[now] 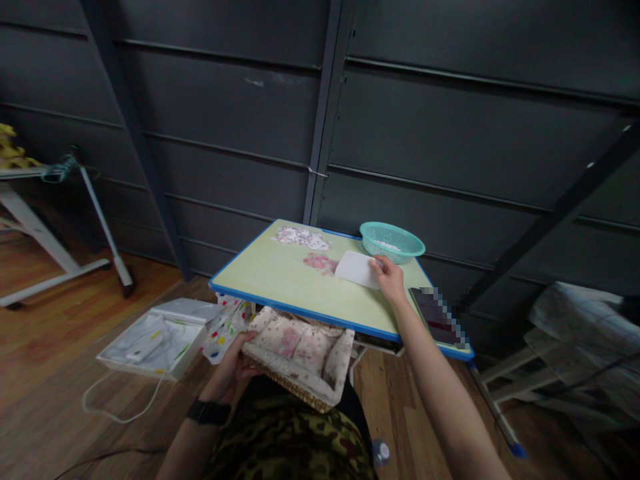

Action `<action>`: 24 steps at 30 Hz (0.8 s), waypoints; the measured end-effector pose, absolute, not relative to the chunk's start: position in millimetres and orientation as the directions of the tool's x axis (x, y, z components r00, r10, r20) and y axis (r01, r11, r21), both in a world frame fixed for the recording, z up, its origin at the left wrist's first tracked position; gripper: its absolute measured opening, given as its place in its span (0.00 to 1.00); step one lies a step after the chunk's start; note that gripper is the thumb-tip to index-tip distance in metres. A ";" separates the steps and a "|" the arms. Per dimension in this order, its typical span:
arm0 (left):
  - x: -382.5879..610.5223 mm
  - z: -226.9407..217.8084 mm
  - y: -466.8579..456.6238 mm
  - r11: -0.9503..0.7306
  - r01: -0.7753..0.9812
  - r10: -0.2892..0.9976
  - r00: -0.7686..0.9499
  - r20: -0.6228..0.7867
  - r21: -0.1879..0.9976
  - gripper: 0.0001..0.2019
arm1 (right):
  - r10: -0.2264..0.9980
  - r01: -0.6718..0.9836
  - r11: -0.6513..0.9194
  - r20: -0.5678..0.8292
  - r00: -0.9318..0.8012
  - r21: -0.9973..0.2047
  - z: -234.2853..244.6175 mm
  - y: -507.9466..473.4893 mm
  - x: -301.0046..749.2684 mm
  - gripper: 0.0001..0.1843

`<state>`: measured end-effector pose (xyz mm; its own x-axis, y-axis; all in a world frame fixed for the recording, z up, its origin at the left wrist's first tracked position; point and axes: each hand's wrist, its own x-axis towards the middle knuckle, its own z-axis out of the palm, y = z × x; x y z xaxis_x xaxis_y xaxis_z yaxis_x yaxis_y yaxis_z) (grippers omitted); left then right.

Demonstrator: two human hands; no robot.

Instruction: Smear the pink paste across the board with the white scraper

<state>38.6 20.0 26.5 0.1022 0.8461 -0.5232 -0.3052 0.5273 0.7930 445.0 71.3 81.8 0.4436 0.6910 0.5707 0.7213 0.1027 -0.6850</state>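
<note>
My right hand is closed on the near right corner of a flat white rectangular piece, possibly a scraper or card, lying on the yellow tabletop. Against its left edge sits a scatter of small pink bits. Farther back lies a larger heap of whitish-purple bits, too small to name. My left hand grips the left side of a cloth-lined wicker basket, tilted beneath the table's front edge. Pinkish stuff shows inside the basket, but I cannot make out what it is.
A turquoise plastic basin with white bits inside stands at the back right. A dark tablet-like device lies on the right edge. On the floor at left is an open white box with a cord. Dark metal panels rise behind the table.
</note>
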 end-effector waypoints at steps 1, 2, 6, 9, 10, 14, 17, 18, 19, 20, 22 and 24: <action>38.0 25.7 20.2 0.524 -0.304 0.848 0.107 -0.519 0.795 0.19 | 0.698 0.739 0.068 0.561 0.445 -0.670 82.1 70.3 444.8 0.36; 37.4 24.4 20.5 0.522 -0.300 0.850 0.109 -0.515 0.798 0.20 | 0.705 0.761 0.019 0.549 0.450 -0.649 82.8 69.0 444.4 0.34; 35.8 18.9 22.4 0.530 -0.284 0.846 0.116 -0.520 0.799 0.22 | 0.748 0.837 -0.159 0.489 0.449 -0.524 88.5 61.1 440.7 0.24; 37.3 20.7 22.3 0.533 -0.286 0.844 0.117 -0.523 0.796 0.19 | 0.778 0.861 -0.229 0.446 0.442 -0.454 93.7 55.8 438.6 0.21; 38.3 23.0 21.8 0.534 -0.291 0.843 0.115 -0.525 0.794 0.17 | 0.785 0.864 -0.247 0.432 0.444 -0.439 94.9 54.4 438.6 0.21; 42.1 34.1 18.7 0.545 -0.314 0.833 0.094 -0.546 0.777 0.10 | 0.819 0.877 -0.233 0.401 0.410 -0.420 95.4 50.3 441.7 0.21; 42.4 35.2 18.4 0.544 -0.304 0.834 0.096 -0.543 0.782 0.10 | 0.830 0.899 -0.176 0.430 0.355 -0.401 93.1 48.0 444.0 0.18; 42.0 33.4 19.0 0.544 -0.297 0.835 0.095 -0.542 0.785 0.10 | 0.828 0.904 -0.165 0.442 0.345 -0.395 92.2 47.3 444.3 0.18; 41.5 30.9 19.7 0.544 -0.291 0.835 0.094 -0.542 0.787 0.10 | 0.824 0.906 -0.159 0.452 0.341 -0.393 91.4 46.7 444.3 0.17; 41.0 28.0 20.6 0.545 -0.286 0.834 0.091 -0.544 0.788 0.10 | 0.820 0.905 -0.154 0.459 0.341 -0.396 90.6 46.2 444.1 0.16; 39.9 22.6 22.3 0.546 -0.286 0.834 0.098 -0.543 0.788 0.11 | 0.810 0.894 -0.140 0.470 0.351 -0.426 89.2 45.8 444.0 0.14; 39.0 19.5 23.2 0.547 -0.288 0.835 0.120 -0.538 0.786 0.12 | 0.796 0.852 -0.108 0.470 0.383 -0.512 88.7 46.3 445.9 0.15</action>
